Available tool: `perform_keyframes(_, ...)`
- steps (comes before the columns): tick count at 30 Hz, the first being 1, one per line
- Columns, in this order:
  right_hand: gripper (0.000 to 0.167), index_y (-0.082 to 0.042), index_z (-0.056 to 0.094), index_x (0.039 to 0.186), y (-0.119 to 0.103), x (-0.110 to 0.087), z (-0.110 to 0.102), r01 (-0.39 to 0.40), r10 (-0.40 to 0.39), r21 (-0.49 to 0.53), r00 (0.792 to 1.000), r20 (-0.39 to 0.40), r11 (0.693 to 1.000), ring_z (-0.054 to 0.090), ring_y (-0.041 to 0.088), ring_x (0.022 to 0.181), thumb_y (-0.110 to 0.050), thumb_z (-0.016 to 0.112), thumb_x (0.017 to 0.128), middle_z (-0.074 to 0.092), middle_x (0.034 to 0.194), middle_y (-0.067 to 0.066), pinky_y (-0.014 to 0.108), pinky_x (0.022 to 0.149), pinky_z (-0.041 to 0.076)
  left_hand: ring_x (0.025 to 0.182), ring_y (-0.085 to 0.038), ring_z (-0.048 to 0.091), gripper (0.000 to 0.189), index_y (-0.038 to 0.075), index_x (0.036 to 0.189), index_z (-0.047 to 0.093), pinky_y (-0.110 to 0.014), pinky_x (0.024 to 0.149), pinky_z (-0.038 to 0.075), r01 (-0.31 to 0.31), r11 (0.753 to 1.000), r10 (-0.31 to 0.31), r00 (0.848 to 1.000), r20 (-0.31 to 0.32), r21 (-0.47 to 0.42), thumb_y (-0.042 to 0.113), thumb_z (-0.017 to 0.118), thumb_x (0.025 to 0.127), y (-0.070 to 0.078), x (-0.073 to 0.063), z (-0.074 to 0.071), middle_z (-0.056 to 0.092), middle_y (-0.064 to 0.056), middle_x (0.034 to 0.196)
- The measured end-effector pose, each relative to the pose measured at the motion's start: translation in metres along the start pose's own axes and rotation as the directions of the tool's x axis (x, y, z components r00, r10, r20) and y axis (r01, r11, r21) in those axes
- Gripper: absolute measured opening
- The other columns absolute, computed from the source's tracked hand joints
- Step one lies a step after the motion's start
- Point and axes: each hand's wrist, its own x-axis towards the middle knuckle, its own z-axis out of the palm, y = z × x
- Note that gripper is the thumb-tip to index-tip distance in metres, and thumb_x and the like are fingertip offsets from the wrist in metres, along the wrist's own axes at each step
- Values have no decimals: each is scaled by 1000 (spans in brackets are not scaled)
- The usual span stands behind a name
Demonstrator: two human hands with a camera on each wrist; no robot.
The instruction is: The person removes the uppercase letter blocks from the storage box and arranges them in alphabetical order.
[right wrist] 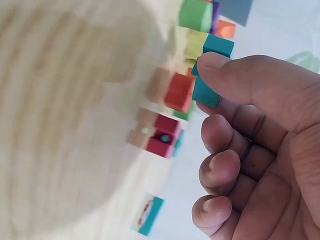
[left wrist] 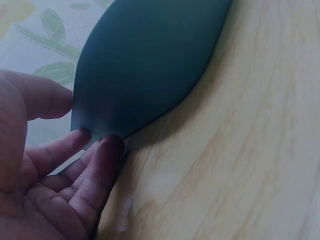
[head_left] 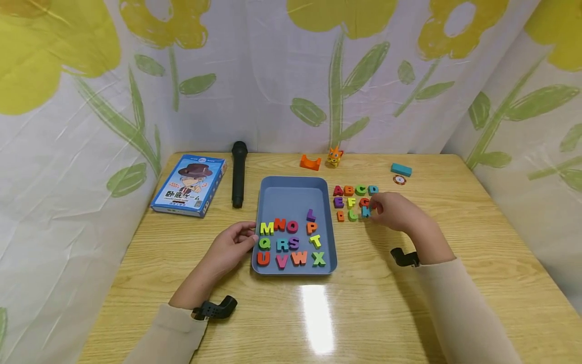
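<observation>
My right hand (head_left: 393, 211) is at the right of the tray and pinches a blue letter K (head_left: 366, 212) between thumb and index finger. In the right wrist view, the other fingers curl loosely below the blue letter. Beside it on the table stand rows of coloured letters, among them a green J (head_left: 353, 216), a red G (head_left: 364, 202) and a red A (head_left: 338, 190). My left hand (head_left: 234, 245) holds the left edge of the blue-grey tray (head_left: 291, 189), thumb and fingertips on its wall. Inside lie several letters, including a purple L (head_left: 311, 215) and yellow M (head_left: 267, 228).
A blue game box (head_left: 188, 184) and a black microphone (head_left: 238, 174) lie left of the tray. Behind it are an orange curved piece (head_left: 310, 163) and a small orange figurine (head_left: 335, 156). A teal block (head_left: 401, 169) and a round chip (head_left: 399, 180) lie at the back right.
</observation>
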Motion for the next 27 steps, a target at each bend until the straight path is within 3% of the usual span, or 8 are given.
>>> perform_keyframes(18, 21, -1, 74, 115, 10, 3, 15, -32, 32, 1, 999, -5, 999, 51, 22, 75, -12, 79, 97, 56, 82, 7, 38, 70, 42, 117, -26, 65, 47, 4, 153, 60, -23, 92, 54, -1, 1000, 1, 1000, 2, -21, 23, 66, 110, 0, -1, 0, 68, -17, 133)
perform_keyframes(27, 33, 2, 72, 126, 5, -2, 9, -16, 16, 3, 999, -33, 1000, 51, 23, 78, -12, 79, 98, 58, 87, 8, 40, 73, 44, 118, -27, 65, 47, 5, 153, 60, -23, 92, 54, 6, 1000, -6, 1000, 4, -18, 23, 66, 110, 1, -1, 0, 68, -17, 134)
